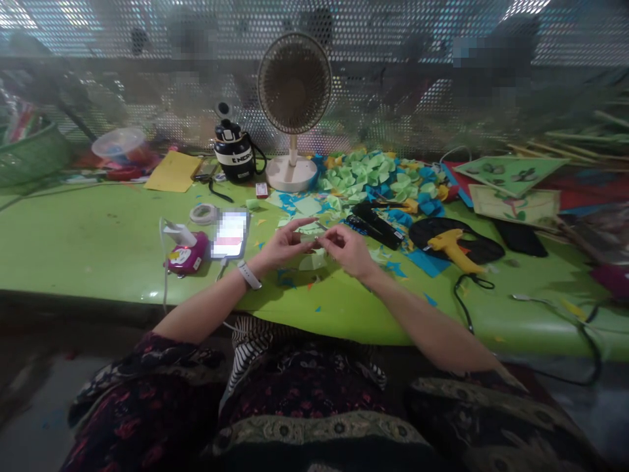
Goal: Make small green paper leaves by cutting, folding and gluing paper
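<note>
My left hand and my right hand meet over the middle of the table near its front. The left thumb and fingers reach toward the right fingertips, the index finger stretched out. My right thumb and index finger are pinched together. A small thing sits at the fingertips, too small and blurred to name. Just below the fingers is a pale green piece of paper; whether it lies on the table or is held, I cannot tell. Around the hands lie blue and green paper scraps. A black stapler rests right of my right hand.
Behind the hands are a desk fan, a black bottle and a heap of folded paper pieces. Left are a lit phone and a purple power block. A yellow glue gun lies right, its cable trailing over the table edge.
</note>
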### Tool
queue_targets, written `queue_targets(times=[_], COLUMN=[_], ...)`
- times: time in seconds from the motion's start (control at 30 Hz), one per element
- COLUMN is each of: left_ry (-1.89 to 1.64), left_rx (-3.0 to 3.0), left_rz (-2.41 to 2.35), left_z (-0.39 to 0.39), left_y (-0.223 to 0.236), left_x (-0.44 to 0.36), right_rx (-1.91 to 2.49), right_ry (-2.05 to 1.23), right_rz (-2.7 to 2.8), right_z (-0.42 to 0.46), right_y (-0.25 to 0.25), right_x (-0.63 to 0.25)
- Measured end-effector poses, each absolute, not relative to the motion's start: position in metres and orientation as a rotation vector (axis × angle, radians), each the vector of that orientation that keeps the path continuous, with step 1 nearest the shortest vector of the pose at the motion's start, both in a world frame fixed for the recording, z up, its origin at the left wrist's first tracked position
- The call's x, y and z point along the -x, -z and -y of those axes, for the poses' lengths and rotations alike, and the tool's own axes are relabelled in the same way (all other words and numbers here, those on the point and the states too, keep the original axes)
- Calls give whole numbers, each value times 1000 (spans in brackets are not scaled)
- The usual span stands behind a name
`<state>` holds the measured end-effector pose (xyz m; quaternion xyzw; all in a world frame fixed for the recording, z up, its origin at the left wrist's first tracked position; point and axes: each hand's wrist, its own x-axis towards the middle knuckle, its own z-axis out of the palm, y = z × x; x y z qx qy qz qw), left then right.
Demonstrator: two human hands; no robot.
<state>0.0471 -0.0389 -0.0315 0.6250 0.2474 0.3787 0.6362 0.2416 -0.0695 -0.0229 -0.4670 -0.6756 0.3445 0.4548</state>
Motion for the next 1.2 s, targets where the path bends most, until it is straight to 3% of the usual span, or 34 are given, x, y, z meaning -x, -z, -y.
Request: queue_targets(times=[1.2], left_ry=[-827], left_rx=[-1301], left_rz=[-621], left_z=[41], left_y=[32], left_x=[-49], right_rx=[1184], right_ry=[-772], right_rz=[1736], right_z=[69], right_y=[24], right_x=[-242])
